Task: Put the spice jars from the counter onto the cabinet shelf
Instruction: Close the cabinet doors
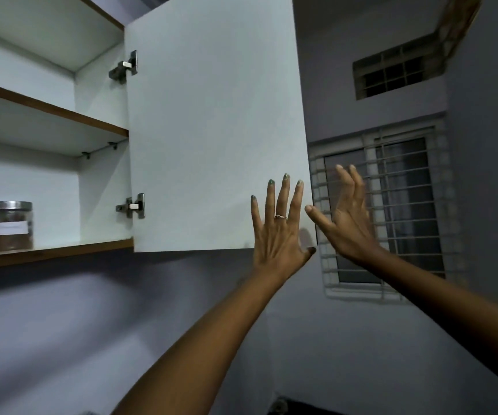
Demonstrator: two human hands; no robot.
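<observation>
Both grips released: left hand (277,232) flat on cabinet door (211,121), right hand (346,217) beside it, spice jars (9,226) shelved far left.

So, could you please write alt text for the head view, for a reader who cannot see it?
Left hand lies flat on the open cabinet door near its lower free corner; the open right hand is just past the door's edge. Two jars stand on the bottom shelf.

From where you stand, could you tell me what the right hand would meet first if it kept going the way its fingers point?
Probably the barred window: the right hand is open past the door edge, fingers pointing up and away. Depth is unclear.
</observation>
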